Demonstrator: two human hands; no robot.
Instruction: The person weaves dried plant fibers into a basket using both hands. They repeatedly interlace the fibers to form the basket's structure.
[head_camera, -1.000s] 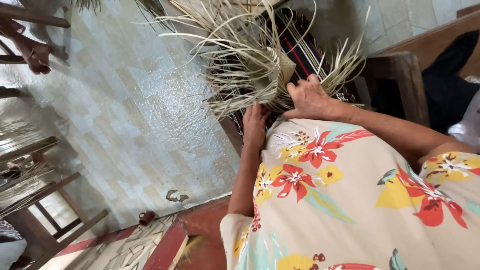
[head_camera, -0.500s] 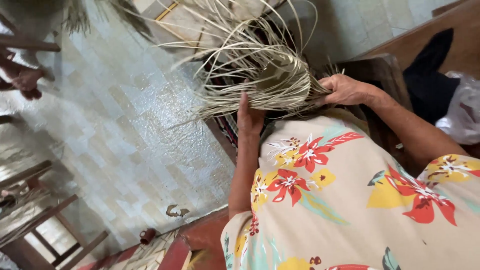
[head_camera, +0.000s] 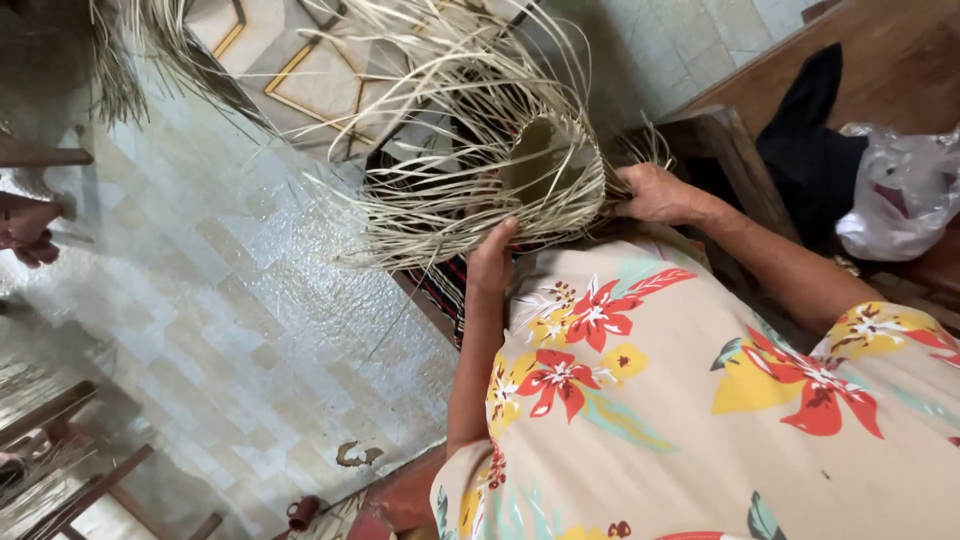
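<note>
Beside white bag (head_camera: 900, 190), hands (head_camera: 655, 192) hold weaving (head_camera: 480, 190).

A pale tiled floor (head_camera: 200, 300) with a glossy sheen is seen below. A small dark cup (head_camera: 301, 513) is set on it near the lower edge. A wooden bench (head_camera: 900, 60) is seen at upper right; a black cloth (head_camera: 810, 140) and a white plastic bag (head_camera: 900, 190) are laid on it, touching.
</note>
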